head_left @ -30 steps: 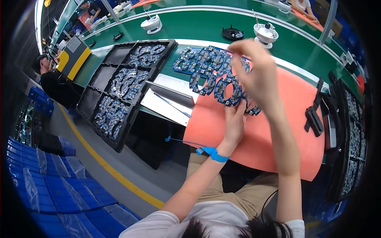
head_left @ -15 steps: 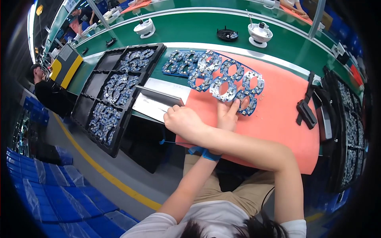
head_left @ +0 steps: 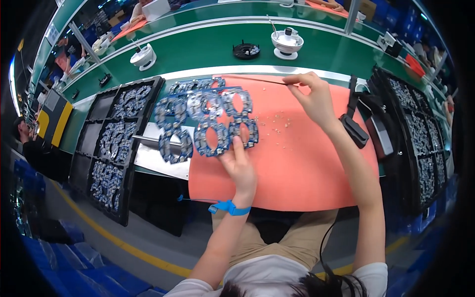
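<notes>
My left hand [head_left: 241, 171] grips a panel of joined blue ring-shaped circuit boards [head_left: 212, 139] by its near edge, thumb on top. The panel is raised and tilted above the left part of an orange mat [head_left: 297, 173]. Over the mat's far right part, my right hand [head_left: 314, 96] pinches one end of a thin dark strip [head_left: 257, 79], which points left. Its exact kind is unclear. Small pale crumbs [head_left: 278, 123] lie scattered on the mat between my hands. Another group of blue boards [head_left: 190, 85] lies behind the raised panel, partly covered by it.
A metal bar on a white plate [head_left: 163, 161] sits left of the mat, partly hidden. Black compartment trays of boards stand at left [head_left: 126, 171] and right [head_left: 396, 123]. A black pouch-like device [head_left: 354, 131] lies near the right tray. White domed units [head_left: 287, 43] stand on the green bench beyond.
My crossed arms have parted. The right hand has moved from beside the metal bar to the far right, now with a thin strip. The left hand has carried the panel leftward.
</notes>
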{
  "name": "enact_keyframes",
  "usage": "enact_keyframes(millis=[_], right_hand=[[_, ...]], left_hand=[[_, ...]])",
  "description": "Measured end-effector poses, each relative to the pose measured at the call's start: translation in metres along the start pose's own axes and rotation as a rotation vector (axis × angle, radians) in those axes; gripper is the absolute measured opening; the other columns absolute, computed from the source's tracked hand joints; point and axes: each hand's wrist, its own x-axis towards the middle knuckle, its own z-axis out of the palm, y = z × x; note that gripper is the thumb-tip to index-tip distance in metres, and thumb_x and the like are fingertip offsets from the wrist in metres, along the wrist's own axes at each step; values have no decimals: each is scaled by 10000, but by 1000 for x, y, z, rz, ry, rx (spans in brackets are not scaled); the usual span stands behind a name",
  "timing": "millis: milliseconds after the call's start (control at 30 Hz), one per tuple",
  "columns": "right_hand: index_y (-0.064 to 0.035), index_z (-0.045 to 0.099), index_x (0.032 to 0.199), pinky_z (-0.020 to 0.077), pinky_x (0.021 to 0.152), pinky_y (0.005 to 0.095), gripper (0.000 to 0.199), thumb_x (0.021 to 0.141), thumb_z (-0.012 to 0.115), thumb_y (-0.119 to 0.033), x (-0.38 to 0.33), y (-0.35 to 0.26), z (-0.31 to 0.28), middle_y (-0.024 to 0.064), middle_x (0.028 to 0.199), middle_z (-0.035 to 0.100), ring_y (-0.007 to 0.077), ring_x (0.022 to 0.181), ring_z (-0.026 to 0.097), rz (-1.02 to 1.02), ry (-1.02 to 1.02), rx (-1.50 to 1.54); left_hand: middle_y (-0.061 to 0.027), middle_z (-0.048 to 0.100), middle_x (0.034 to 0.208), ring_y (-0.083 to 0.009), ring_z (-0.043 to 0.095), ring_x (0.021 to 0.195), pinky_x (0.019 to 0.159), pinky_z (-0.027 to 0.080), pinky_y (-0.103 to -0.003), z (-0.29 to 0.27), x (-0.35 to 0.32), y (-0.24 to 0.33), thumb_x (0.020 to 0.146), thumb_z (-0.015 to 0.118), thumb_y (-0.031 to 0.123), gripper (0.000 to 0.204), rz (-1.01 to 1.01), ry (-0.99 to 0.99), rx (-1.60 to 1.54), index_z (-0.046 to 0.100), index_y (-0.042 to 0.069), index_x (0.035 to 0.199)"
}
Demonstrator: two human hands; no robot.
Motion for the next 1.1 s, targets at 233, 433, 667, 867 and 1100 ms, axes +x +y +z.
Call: enact_keyframes(millis=[233,433,667,867,1100], right_hand=[[-20,690,937,502,742,326,192,785,573,-21,12,92,31,132,851,676,232,817,632,186,-132,-51],[-9,674,907,493,743,341,191,776,535,8,11,102,40,119,898,627,252,807,614,148,-266,41],[2,632,880,469,780,355,167,757,523,34,-11,85,24,117,879,604,253,866,580,12,-377,164],[8,600,898,472,740,298,172,762,508,61,-24,73,6,105,879,585,213,842,580,11,-443,114],[1,614,878,479,714,312,158,759,515,32,-21,70,7,103,877,607,215,837,583,66,-462,119]], left_hand=[[-151,328,1419,-242,426,1244,1022,411,-386,4,-3,4,926,376,-84,540,137,49,100,182,114,1390],[-157,324,1426,-261,432,1252,1028,389,-388,5,-3,7,925,371,-78,592,102,83,103,150,158,1421],[-161,329,1424,-264,426,1259,1029,391,-391,8,-4,6,923,362,-86,601,127,67,82,140,161,1424],[-161,328,1425,-266,417,1266,1034,391,-400,8,-3,6,913,368,-95,589,152,64,101,163,131,1418],[-168,333,1420,-267,433,1254,1033,395,-398,8,-4,8,908,364,-99,590,137,89,96,165,121,1418]])
